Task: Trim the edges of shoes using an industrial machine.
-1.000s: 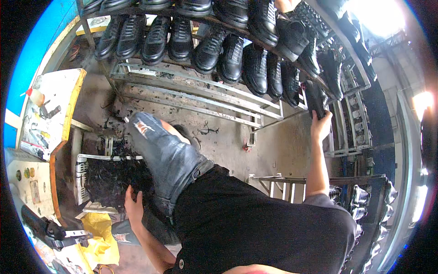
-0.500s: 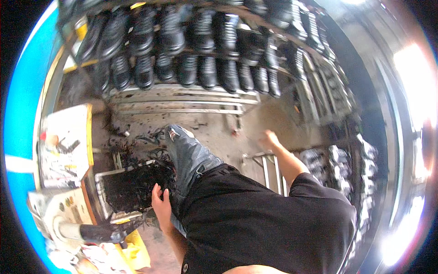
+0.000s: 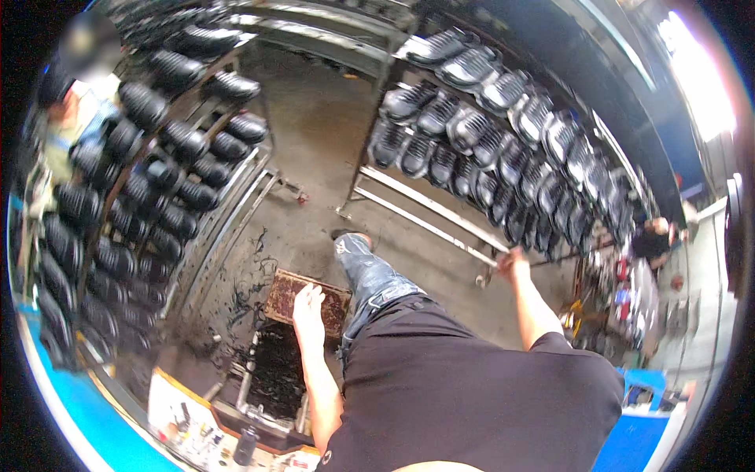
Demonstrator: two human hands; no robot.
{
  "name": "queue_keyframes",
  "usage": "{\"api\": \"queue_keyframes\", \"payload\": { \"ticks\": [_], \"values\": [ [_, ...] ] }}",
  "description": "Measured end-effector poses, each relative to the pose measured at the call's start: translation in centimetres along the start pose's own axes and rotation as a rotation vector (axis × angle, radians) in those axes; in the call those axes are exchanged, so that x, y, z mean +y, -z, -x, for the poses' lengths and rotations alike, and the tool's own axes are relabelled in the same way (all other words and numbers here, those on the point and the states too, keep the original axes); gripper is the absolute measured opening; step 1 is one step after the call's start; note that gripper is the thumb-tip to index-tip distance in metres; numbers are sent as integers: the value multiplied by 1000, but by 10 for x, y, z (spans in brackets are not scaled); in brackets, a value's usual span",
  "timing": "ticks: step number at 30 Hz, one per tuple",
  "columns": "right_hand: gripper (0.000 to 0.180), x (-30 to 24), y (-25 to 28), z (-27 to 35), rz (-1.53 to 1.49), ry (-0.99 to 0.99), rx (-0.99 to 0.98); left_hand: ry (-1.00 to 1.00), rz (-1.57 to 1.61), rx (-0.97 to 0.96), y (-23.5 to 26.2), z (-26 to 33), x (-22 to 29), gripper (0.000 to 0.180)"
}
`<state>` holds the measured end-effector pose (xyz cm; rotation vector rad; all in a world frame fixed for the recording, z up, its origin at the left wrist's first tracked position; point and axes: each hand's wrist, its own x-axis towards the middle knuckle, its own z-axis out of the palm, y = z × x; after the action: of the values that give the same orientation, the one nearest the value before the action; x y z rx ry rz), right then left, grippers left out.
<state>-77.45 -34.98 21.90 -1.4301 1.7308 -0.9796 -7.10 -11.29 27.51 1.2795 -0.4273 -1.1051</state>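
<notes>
Nearest the camera, a metal bin (image 3: 271, 377) heaped with black rubber trimmings sits on the floor below the person's left forearm, placed, it seems, to catch offcuts. Just beyond it lies a brown perforated mat (image 3: 303, 295) on the concrete. The left hand (image 3: 308, 308) hangs over the mat's near edge with fingers loosely spread; whether it touches the mat or grips anything I cannot tell. To its right, the person's jeans-clad leg (image 3: 370, 275) steps forward, the shoe planted just past the mat's far right corner.

Farther right, the right hand (image 3: 511, 261) is stretched out to the lower rail of a wheeled shoe rack (image 3: 440, 216), closed round the bar, likely to steady or shift it. Black shoes (image 3: 487, 118) fill the rack sole-outward in rows, probably so they dry or wait in order. A second rack (image 3: 157, 181) of black shoes stands along the left, with black scraps strewn on the floor at its foot.
</notes>
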Motion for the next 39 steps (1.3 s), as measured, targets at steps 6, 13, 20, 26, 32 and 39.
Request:
{"api": "queue_keyframes", "payload": {
  "ticks": [6, 13, 20, 26, 32, 39],
  "values": [
    [64, -106, 113, -61, -993, -253, 624, 211, -23, -362, -167, -110, 10, 52],
    [60, -33, 242, -182, -1315, -347, 578, 513, 628, -364, -411, -274, -52, 72],
    [56, 76, 317, -220, 736, -38, 678, 660, 922, -120, -528, -352, -104, 52],
    [54, 48, 285, -259, 627, 72, 466, 763, 848, 45, -522, -359, -124, 26],
    [51, 4, 243, -291, 564, 157, 281, 551, 919, -41, -507, -364, -158, 42],
    [49, -53, 232, -247, 525, 120, 230, 487, 848, 19, -470, -318, -100, 49]
  ]
}}
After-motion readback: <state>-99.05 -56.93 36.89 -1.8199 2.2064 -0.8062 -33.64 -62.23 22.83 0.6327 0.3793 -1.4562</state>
